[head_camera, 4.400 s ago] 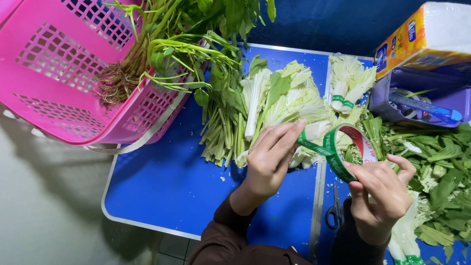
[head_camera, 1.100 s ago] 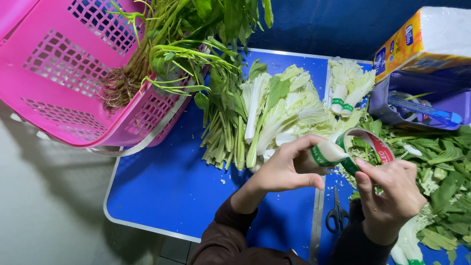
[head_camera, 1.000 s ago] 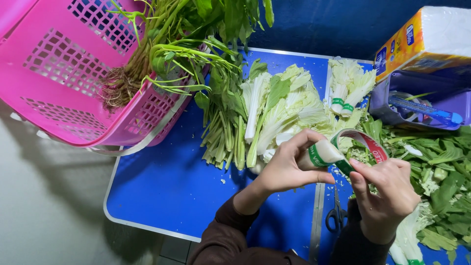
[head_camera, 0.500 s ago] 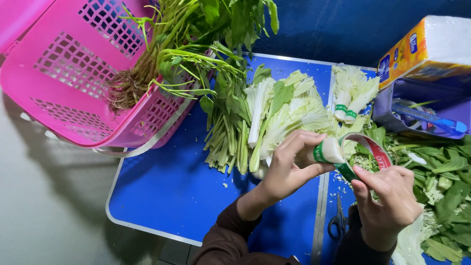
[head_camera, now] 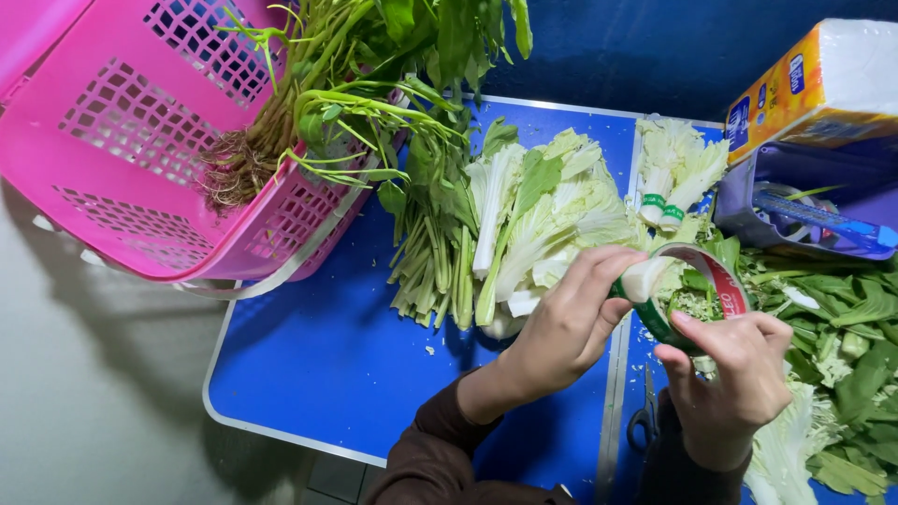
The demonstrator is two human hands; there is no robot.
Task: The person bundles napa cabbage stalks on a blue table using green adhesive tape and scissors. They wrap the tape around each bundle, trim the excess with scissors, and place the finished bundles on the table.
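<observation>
Two hands work over blue table (head_camera: pixel 327 365): left hand (head_camera: pixel 571 323) pinches white veg stalk (head_camera: pixel 645 278), right hand (head_camera: pixel 739 379) grips green tape roll (head_camera: pixel 697 295) w/ fingers closed.

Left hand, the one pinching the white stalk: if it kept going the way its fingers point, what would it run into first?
The left hand points up and to the right, so it would probably first meet the tape roll in the right hand, then the taped cabbage bundles beyond. Depth is hard to judge from above.

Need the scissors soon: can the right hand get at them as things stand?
Probably not directly: the right hand holds the tape roll and lies right over the scissors, of which only a handle loop shows on the blue table.
</observation>
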